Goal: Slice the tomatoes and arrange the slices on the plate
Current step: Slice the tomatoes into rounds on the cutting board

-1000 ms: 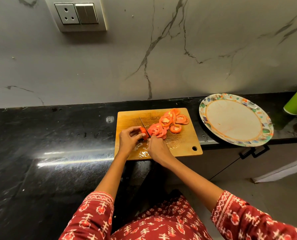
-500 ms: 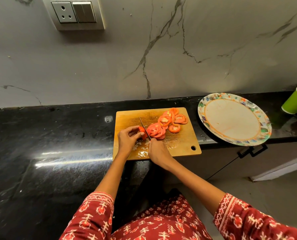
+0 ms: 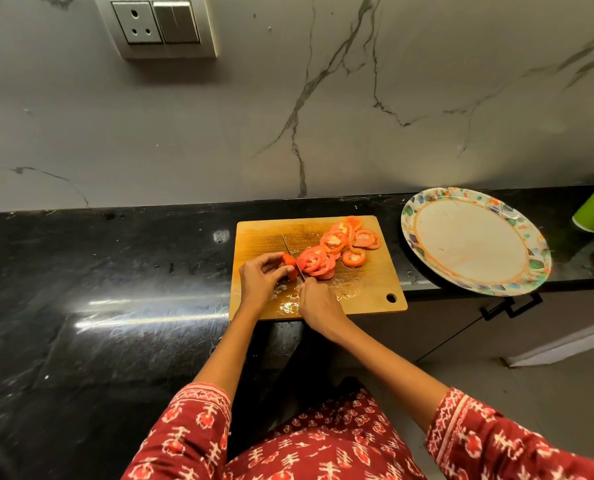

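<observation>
Wooden cutting board [image 3: 375, 282] at counter's [image 3: 115, 271] front edge: left hand [image 3: 259, 278] pinched last tomato end [image 3: 289, 263] steady for knife [image 3: 294, 256] gripped in right hand [image 3: 318, 303]; slices [image 3: 337, 249] heaped toward board's far right corner, plate [image 3: 475, 240] beyond still bare.

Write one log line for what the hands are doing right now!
stage: slicing | left hand: holds tomato end | right hand: grips knife | slices: on cutting board | plate: no slices
</observation>
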Available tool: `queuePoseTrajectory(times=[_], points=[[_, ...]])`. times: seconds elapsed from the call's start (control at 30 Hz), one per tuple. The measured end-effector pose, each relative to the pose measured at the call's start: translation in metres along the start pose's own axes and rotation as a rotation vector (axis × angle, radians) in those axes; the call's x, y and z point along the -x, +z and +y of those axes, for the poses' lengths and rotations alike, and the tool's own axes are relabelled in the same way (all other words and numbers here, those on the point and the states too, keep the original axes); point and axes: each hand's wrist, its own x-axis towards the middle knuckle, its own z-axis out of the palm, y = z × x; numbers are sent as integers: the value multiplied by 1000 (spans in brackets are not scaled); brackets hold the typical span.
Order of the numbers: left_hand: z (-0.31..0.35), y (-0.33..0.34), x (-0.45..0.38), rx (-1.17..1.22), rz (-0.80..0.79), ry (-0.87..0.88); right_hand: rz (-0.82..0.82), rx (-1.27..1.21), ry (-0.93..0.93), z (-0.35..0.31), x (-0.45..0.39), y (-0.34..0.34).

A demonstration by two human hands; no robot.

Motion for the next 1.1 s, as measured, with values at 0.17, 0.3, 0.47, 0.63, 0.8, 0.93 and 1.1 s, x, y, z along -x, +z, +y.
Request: queuePoseTrajectory(times=[0.17, 0.3, 0.47, 0.63, 0.8, 0.93, 1.1], points=[[-4, -2, -1, -22, 7, 9, -23, 18, 48, -9, -14, -1], [-2, -1, 0, -15, 10, 23, -19, 43, 16, -5, -9, 0], [-6, 1, -2, 0, 19, 19, -17, 65, 8, 6, 1, 5], [-9, 1, -1, 4, 21, 27, -45, 44, 22, -4, -10, 1], [-9, 3, 2, 35, 18, 26, -44, 48, 11, 4, -4, 7], [-13, 3, 1, 34, 29, 29, -61, 79, 28, 16, 14, 14], [-15, 3, 1, 38, 24, 8, -98, 32, 74, 7, 6, 8]])
